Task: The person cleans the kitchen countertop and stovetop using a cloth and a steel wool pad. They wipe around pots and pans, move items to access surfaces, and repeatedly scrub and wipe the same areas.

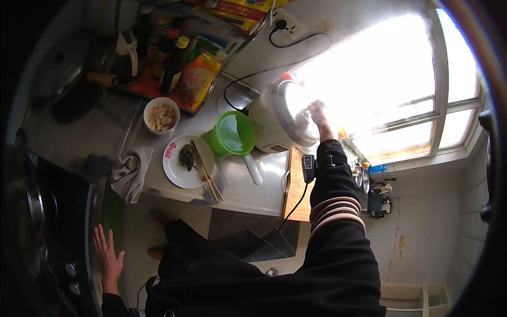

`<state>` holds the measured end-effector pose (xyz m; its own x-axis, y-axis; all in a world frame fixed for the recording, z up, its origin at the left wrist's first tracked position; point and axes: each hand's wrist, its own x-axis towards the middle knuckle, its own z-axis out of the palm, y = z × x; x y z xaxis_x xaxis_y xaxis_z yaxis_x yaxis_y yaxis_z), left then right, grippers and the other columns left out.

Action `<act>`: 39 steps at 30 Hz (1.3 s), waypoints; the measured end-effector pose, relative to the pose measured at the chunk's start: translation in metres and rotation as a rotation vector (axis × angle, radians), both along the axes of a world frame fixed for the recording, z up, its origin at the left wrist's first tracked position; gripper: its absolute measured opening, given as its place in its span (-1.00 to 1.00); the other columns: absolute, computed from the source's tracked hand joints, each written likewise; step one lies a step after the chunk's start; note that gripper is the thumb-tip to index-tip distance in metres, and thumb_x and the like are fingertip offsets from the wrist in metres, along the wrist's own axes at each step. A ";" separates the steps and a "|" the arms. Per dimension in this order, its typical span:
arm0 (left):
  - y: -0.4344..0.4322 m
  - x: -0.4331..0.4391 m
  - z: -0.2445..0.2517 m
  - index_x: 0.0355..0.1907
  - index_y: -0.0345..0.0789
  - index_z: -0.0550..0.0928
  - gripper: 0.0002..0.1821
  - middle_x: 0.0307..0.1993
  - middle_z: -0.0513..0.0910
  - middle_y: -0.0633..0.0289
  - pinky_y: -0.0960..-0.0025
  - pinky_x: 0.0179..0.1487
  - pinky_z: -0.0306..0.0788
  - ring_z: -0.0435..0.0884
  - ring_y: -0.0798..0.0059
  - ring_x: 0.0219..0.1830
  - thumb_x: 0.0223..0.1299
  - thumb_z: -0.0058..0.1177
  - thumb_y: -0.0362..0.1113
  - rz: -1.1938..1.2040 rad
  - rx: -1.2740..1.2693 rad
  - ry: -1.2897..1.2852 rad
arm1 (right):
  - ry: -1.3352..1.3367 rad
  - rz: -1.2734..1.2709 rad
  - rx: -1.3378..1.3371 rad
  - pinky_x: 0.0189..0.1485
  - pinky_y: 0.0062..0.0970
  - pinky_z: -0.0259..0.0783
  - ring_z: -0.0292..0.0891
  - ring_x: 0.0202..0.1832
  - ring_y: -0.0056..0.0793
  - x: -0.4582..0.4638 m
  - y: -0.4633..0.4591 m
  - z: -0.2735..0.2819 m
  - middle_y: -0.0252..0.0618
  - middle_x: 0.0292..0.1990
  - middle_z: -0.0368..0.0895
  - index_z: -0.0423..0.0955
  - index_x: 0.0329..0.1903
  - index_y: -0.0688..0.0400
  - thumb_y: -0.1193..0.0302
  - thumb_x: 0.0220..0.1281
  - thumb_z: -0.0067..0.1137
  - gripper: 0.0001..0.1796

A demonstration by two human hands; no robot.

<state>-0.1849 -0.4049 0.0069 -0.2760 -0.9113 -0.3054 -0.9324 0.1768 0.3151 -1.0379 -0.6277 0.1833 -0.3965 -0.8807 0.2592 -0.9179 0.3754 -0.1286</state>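
My right hand (318, 114) is closed at the top of the shiny lid (291, 105) of a white electric cooker (267, 119); window glare hides the lid's knob. My left hand (109, 253) is empty, its fingers spread, beside the front edge of the black stove (59, 233). Next to the cooker stands a green plastic dipper (233, 132) with a pale handle, holding clear liquid. A white plate (176, 176) carries dark food (186, 157) and a pair of wooden chopsticks (206, 171). A white bowl (177, 115) holds pale chopped pieces (160, 118).
A gray cloth (130, 172) and a dark scrubber (98, 164) lie near the stove. Behind the bowl are sauce bottles (172, 69), seasoning bags (200, 77) and a lidded wok (63, 67). A wooden board (297, 198) lies at the counter's right, and a black power cord (273, 68) runs to the wall socket.
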 end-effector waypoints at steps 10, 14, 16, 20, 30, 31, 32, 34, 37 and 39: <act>0.001 0.000 -0.005 0.57 -0.23 0.13 0.07 0.64 -0.20 0.00 -0.12 0.65 -0.21 -0.28 -0.02 0.66 0.00 0.42 -0.37 0.010 -0.017 0.009 | 0.146 -0.078 0.210 0.00 -0.10 0.55 0.67 -0.05 0.07 0.002 0.000 0.014 0.07 -0.18 0.73 0.72 -0.19 0.08 0.20 0.20 0.26 -0.74; -0.002 -0.002 -0.001 0.56 -0.24 0.15 0.07 0.64 -0.19 -0.01 -0.11 0.65 -0.22 -0.27 -0.03 0.66 -0.02 0.44 -0.36 0.031 0.028 0.027 | 0.294 -0.189 0.203 0.04 -0.14 0.54 0.64 0.06 0.00 0.025 0.000 0.030 0.07 -0.03 0.70 0.66 0.00 0.04 0.20 0.21 0.27 -0.66; -0.004 -0.004 -0.003 0.53 -0.27 0.21 0.02 0.63 -0.17 -0.02 -0.11 0.66 -0.21 -0.25 -0.03 0.66 0.00 0.44 -0.35 0.015 0.007 0.052 | 0.251 -0.255 0.142 0.06 -0.14 0.53 0.62 0.09 0.01 0.061 -0.003 0.050 0.04 0.01 0.69 0.60 0.11 0.01 0.21 0.28 0.23 -0.63; -0.002 0.002 -0.008 0.54 -0.23 0.22 0.03 0.63 -0.16 -0.04 -0.16 0.63 -0.20 -0.26 -0.06 0.66 -0.02 0.46 -0.29 0.006 0.003 0.065 | 0.148 0.280 -0.070 0.04 -0.22 0.54 0.64 -0.08 -0.19 0.204 -0.019 0.063 -0.08 -0.04 0.68 0.60 0.00 0.15 0.39 0.39 0.08 -0.77; 0.000 0.010 -0.009 0.59 -0.17 0.14 0.02 0.65 -0.20 0.06 -0.06 0.66 -0.27 -0.31 0.07 0.67 0.12 0.38 -0.11 -0.011 0.007 0.093 | -0.372 1.273 0.191 0.29 -0.16 0.41 0.41 0.25 -0.03 0.603 -0.015 -0.110 -0.12 0.18 0.49 0.52 0.20 0.04 0.43 0.09 0.37 -0.46; 0.000 0.010 -0.009 0.59 -0.17 0.14 0.02 0.65 -0.19 0.06 -0.05 0.66 -0.28 -0.30 0.09 0.67 0.11 0.38 -0.11 0.000 0.003 0.102 | -0.291 1.267 0.189 0.30 -0.13 0.39 0.38 0.29 -0.03 0.618 -0.017 -0.121 -0.12 0.24 0.43 0.48 0.25 0.00 0.44 0.05 0.39 -0.38; 0.001 0.009 -0.010 0.59 -0.17 0.15 0.02 0.65 -0.18 0.07 -0.04 0.66 -0.28 -0.29 0.10 0.68 0.11 0.38 -0.11 0.013 0.000 0.110 | -0.276 1.309 0.114 0.30 -0.12 0.39 0.36 0.31 -0.03 0.628 -0.019 -0.131 -0.12 0.27 0.40 0.47 0.26 -0.01 0.44 0.04 0.40 -0.36; 0.003 0.008 -0.013 0.58 -0.18 0.15 0.03 0.65 -0.17 0.09 -0.03 0.66 -0.27 -0.29 0.12 0.68 0.10 0.39 -0.08 0.019 -0.017 0.094 | -0.198 1.324 0.088 0.30 -0.09 0.37 0.33 0.34 -0.04 0.645 -0.023 -0.148 -0.13 0.31 0.36 0.45 0.29 -0.04 0.44 0.02 0.41 -0.31; 0.004 0.008 -0.018 0.58 -0.18 0.15 0.04 0.65 -0.16 0.10 -0.02 0.66 -0.26 -0.27 0.12 0.68 0.09 0.39 -0.06 0.022 -0.030 0.083 | -0.096 1.353 0.191 0.31 -0.06 0.36 0.25 0.39 -0.06 0.664 -0.029 -0.171 -0.20 0.35 0.32 0.44 0.32 -0.11 0.46 0.09 0.31 -0.33; 0.004 0.009 -0.019 0.58 -0.18 0.15 0.04 0.65 -0.16 0.11 -0.02 0.66 -0.25 -0.27 0.13 0.68 0.09 0.39 -0.05 0.024 -0.027 0.083 | -0.034 1.339 0.245 0.32 -0.08 0.36 0.26 0.37 -0.07 0.671 -0.034 -0.182 -0.22 0.35 0.34 0.42 0.35 -0.10 0.52 0.14 0.20 -0.34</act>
<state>-0.1763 -0.4008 -0.0117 -0.2773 -0.9255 -0.2580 -0.9074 0.1640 0.3870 -0.3667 -0.6619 0.0014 0.7877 -0.6141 0.0491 -0.5916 -0.7762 -0.2179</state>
